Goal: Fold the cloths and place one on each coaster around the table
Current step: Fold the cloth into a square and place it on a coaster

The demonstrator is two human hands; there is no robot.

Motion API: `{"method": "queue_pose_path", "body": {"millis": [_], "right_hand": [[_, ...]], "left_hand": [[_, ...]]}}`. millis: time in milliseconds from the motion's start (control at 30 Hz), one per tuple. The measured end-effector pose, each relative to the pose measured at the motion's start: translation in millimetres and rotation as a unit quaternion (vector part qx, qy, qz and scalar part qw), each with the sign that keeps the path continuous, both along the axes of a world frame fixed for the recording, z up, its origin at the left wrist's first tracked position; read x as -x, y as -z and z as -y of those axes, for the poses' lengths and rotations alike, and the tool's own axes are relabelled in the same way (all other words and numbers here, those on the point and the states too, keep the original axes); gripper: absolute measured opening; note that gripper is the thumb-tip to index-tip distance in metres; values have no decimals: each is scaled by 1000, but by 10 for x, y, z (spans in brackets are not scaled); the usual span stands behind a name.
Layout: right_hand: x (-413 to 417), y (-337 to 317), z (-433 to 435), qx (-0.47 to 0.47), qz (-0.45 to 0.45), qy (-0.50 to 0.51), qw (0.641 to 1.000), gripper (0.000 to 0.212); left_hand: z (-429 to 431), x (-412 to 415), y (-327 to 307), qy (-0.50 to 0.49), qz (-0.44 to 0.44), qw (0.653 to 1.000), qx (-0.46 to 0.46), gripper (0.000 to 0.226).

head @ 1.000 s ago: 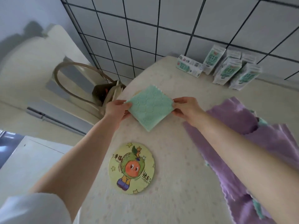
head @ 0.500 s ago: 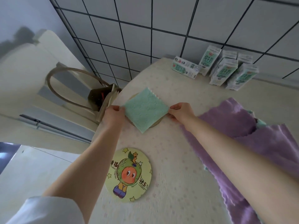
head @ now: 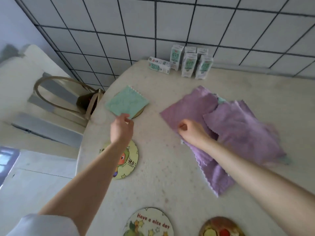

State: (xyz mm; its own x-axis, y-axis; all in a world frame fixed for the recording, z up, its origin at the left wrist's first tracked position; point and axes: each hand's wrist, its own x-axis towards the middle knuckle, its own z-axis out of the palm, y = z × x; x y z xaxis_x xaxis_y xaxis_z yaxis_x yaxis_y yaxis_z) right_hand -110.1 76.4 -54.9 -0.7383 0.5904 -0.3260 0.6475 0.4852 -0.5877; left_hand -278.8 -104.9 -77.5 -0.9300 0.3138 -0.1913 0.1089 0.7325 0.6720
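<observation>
Left hand (head: 121, 127): hovering just off the near corner of the folded square mint-green cloth (head: 127, 102), fingers loosely curled and thumb a little apart from them, holding nothing; whether the fingertips are touching that corner cannot be told. The green cloth is lying flat over a round coaster (head: 139, 113) at the far-left edge of the speckled cream counter (head: 163, 160); only a thin arc of the coaster is showing past the cloth's near-right edge.

Right hand (head: 191, 132): resting on the near-left part of the top unfolded purple fleece cloth (head: 190, 106), fingers curled in as if pinching the fabric. The view is blurred here, so a firm grip cannot be confirmed.

Purple cloths are lying in a loose overlapping pile (head: 242, 128) to the right of centre, a sliver of green showing at the far edge.

Uncovered coasters: round yellow cartoon-orange coaster (head: 129, 160) partly under the left forearm; "Have a nice day" coaster (head: 150, 222) and a dark fruit-print coaster (head: 221, 227) at the near edge.

Key relation: the purple pile is lying directly under and to the right of the right hand, well apart from the left, so the right hand is nearer. The top sheet's long axis is running from far-right to near-left. Judgement: one placement done; next cloth being started.

Small green-and-white cartons (head: 189, 65) are standing at the tiled wall.
</observation>
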Motion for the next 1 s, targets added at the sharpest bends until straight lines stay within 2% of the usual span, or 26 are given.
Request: {"method": "queue_pose_path", "body": {"millis": [100,233,333,400,467,533,600,700,867,1000], "right_hand": [[-512,-77,-48,-62,-13,-13,998,17],[-1148,-99,-158,-71,-30,6,997,15],[-1541,-63,-246,-93,-52,5,994,6],[-1741,-28,-278,-163,-60,-5,985,3],[-1898,52,-315,-257,-48,-30,965,2],[-1995,126,-330,-280,-22,-43,959,18],[-2044,196,-338,-295,2,-74,952,34],[-2074,257,-342,-326,14,-111,939,45],[-2175,407,-432,-369,-54,-133,918,32],[-2251,411,-510,-365,-56,-150,917,30]], "left_hand": [[-249,-341,-78,84,-24,996,12,30],[-616,-844,-121,171,-44,984,10,28],[-858,-1198,-126,235,-67,970,12,28],[-999,-1386,-129,286,-78,955,8,29],[-1127,-1537,-130,360,-87,929,1,31],[-1243,-1654,-136,448,-120,886,1,35],[-1347,-1739,-151,520,-190,833,5,40],[-1490,-1802,-148,574,-274,771,-7,46],[-1680,-1763,-93,602,-286,744,41,62],[-1744,-1737,-39,619,-296,723,85,71]]}}
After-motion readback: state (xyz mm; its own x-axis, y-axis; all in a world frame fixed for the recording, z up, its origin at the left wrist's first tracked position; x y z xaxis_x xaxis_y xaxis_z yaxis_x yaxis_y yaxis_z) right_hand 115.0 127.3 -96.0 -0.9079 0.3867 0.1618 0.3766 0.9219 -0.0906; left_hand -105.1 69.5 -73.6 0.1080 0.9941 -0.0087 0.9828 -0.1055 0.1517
